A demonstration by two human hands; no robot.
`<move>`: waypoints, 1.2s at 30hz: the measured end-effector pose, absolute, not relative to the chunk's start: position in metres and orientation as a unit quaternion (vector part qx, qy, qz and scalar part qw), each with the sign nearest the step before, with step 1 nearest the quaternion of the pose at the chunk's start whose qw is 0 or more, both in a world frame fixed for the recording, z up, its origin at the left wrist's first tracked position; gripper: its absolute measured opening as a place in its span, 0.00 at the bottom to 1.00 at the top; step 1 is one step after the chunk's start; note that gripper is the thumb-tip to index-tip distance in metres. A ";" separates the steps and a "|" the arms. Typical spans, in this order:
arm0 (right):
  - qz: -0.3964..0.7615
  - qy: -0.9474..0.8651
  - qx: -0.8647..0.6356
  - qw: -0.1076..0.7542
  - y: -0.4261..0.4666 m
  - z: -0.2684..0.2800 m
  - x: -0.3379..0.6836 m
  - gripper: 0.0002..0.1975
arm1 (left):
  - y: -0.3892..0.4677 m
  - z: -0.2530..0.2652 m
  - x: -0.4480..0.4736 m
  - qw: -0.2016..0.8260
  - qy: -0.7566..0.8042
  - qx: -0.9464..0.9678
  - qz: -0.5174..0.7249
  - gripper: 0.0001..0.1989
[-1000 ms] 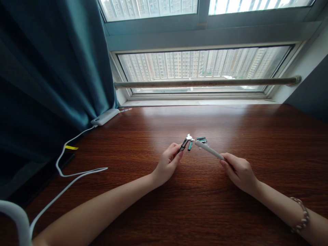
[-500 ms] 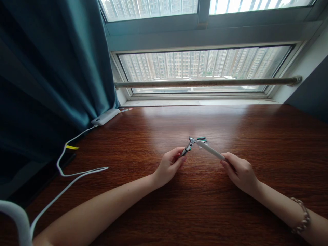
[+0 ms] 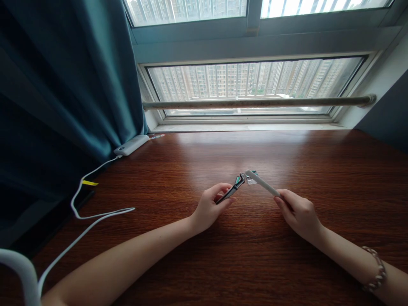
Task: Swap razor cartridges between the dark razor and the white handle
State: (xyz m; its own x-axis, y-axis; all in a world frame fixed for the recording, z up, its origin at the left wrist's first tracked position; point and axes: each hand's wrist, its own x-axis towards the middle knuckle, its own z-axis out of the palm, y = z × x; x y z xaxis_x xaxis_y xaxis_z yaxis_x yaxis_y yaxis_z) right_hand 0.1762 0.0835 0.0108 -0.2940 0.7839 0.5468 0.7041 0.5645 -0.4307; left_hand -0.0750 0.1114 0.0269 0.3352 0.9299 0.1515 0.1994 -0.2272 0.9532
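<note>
Left hand: your left hand (image 3: 208, 208) sits just left of the frame's centre, its fingers (image 3: 223, 187) clenched round the dark razor handle (image 3: 228, 194).
Dark razor handle: it slants up and to the right out of your grip; its metal head end (image 3: 241, 177) shows a speck of green, too small to make out clearly.
Right hand: your right hand (image 3: 298, 212) lies right of centre, its fingers (image 3: 280, 199) grasping the white handle (image 3: 262, 183) at its lower end.
White handle: it slants up and to the left; the part inside your palm is hidden.
Meeting point: the two tips come together near the middle of the frame, just above the bench (image 3: 255, 263); whether they touch cannot be told.
Blade cartridge pack: a small clear pack with green bits (image 3: 252, 178) lies on the bench right behind the tips, mostly covered by them, so its contents are hard to read.
Bracelet: a beaded bracelet (image 3: 374, 267) circles your right wrist at the lower right, close to the frame edge.
Power bank: a white power bank (image 3: 131, 145) rests at the bench's far left corner, part tucked under the teal curtain (image 3: 63, 85).
Cable: a white cable (image 3: 95, 216) runs from it in loops toward the lower left, where it is cut off by the frame; a yellow tag (image 3: 88, 183) sits on it.
Window: a rail (image 3: 255, 102) crosses the window at the top; the view beyond is washed out.
</note>
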 end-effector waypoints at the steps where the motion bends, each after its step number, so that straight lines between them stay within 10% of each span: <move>1: 0.058 -0.809 -0.458 0.365 0.084 0.011 0.176 0.05 | 0.112 0.027 -0.075 0.451 0.416 0.685 0.394 0.14; 36: 0.073 -0.793 -0.486 0.361 0.084 0.006 0.177 0.07 | 0.113 0.029 -0.076 0.390 0.410 0.719 0.403 0.08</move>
